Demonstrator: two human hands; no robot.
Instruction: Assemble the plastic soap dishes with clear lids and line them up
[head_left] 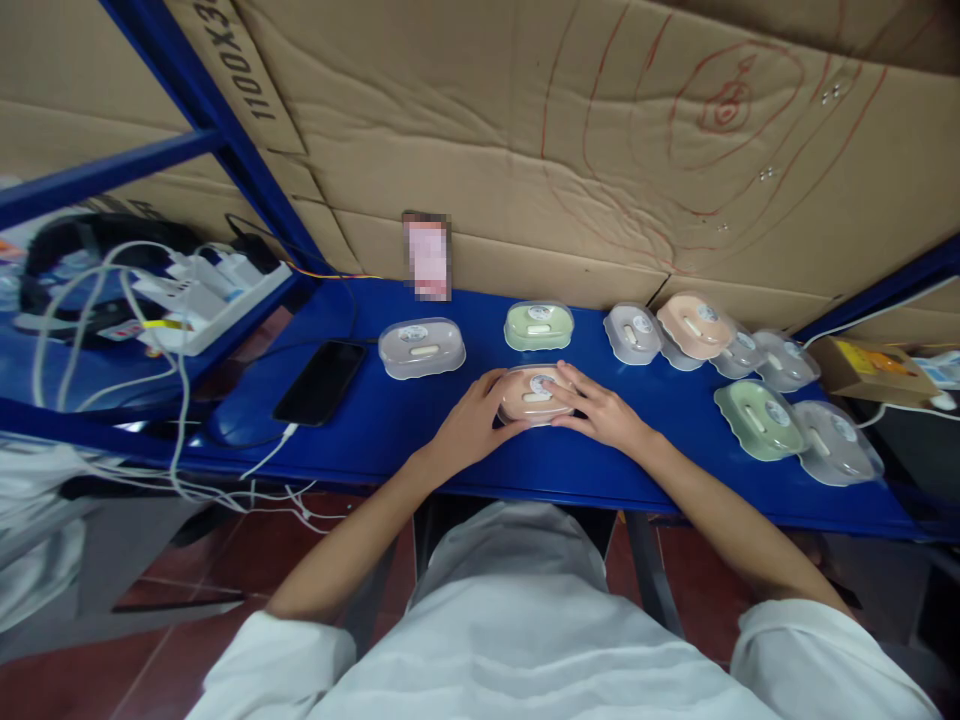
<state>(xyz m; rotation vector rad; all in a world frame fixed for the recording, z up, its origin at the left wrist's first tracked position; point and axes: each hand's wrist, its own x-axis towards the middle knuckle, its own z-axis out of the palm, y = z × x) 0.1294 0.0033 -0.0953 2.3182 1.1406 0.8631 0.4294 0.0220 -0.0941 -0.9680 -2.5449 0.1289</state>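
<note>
A peach plastic box with a clear lid [526,383] rests on the blue table in front of me. It bears a round sticker and a small white bar on top. My left hand [478,418] is wrapped round its left side, thumb along the near edge. From the right, my right hand [602,410] grips the other side, with one finger lying over the lid by the sticker. Just behind it sits a green lidded box [538,335]. A greyish-mauve lidded box [422,352] stands further left. The fingers partly cover the peach box's ends.
At the right are several more lidded boxes, including another peach one [694,325] overlapping a box and a green one [761,420]. A black phone [320,383] lies left with a white cable. A pixelated upright screen [428,257] leans on the cardboard wall [480,150]. Blue frame posts [247,170] border the table.
</note>
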